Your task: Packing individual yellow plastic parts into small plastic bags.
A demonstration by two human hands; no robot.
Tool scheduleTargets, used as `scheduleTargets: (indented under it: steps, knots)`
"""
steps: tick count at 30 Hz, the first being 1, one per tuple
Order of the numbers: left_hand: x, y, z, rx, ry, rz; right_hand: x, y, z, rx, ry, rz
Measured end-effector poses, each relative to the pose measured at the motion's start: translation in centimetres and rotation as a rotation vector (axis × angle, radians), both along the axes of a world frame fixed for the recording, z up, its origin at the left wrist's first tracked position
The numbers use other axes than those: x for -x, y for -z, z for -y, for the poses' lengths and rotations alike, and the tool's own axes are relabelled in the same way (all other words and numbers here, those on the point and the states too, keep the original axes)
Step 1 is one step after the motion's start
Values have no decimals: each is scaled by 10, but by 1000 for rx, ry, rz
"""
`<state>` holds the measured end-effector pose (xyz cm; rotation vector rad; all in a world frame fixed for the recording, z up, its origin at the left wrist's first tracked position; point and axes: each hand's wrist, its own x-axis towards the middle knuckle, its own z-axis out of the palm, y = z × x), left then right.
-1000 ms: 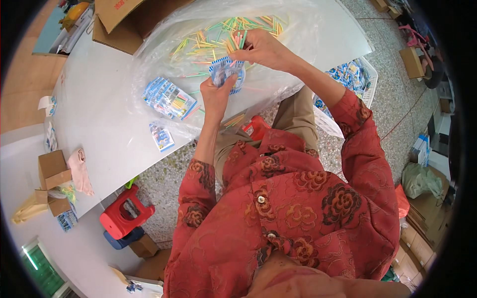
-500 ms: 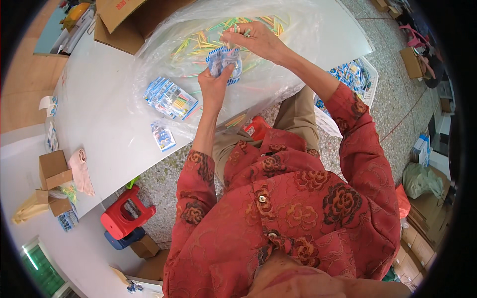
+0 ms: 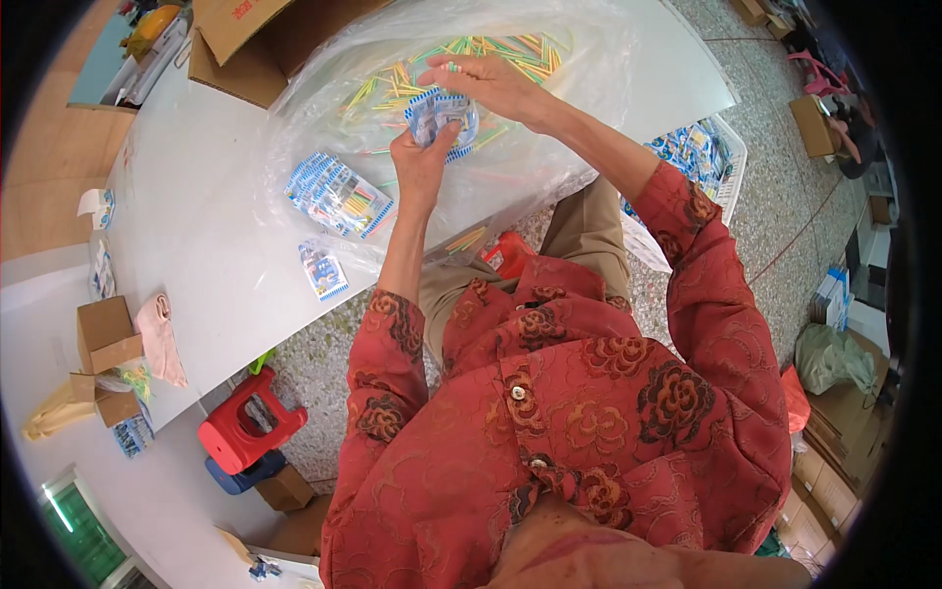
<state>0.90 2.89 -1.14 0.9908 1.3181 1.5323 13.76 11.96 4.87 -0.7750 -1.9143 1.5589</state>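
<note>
My left hand (image 3: 420, 169) is closed on a blue-and-white clear plastic packet (image 3: 432, 113), its thumb pressed across the front. Just above the packet's upper end is my right hand (image 3: 498, 88), fingers curled round a few thin coloured sticks; only their pale ends (image 3: 452, 67) show. Beyond both hands, many yellow, green and pink sticks (image 3: 530, 51) lie loose on a clear plastic sheet (image 3: 599, 59). Left of my left hand rests an overlapping stack of packets (image 3: 339, 194), the top one with coloured sticks inside. A single packet (image 3: 322, 271) lies nearer the table edge.
The white table (image 3: 196, 236) carries an open cardboard box (image 3: 235, 74) at the far left. A white basket (image 3: 731, 162) full of blue packets stands to my right. A red stool (image 3: 235, 432) is on the floor at the lower left.
My right hand has shifted slightly left and turned, so its back now covers more of the sticks. My left hand and the packet have hardly moved.
</note>
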Motion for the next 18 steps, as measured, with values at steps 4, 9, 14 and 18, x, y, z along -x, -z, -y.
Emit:
scheduleTargets:
  steps: [4, 9, 14, 18]
  knots:
    - [1, -2, 2, -10, 21, 20, -4, -13, 1, -72, -81, 55]
    - [6, -5, 5, -24, 15, 93, -15, -16, -9, 53, -146, -95]
    - [8, -10, 5, -11, -2, 115, -22, 5, -11, 21, -92, -83]
    - [9, -11, 7, -10, 6, 70, -19, 11, -10, -68, -29, -109]
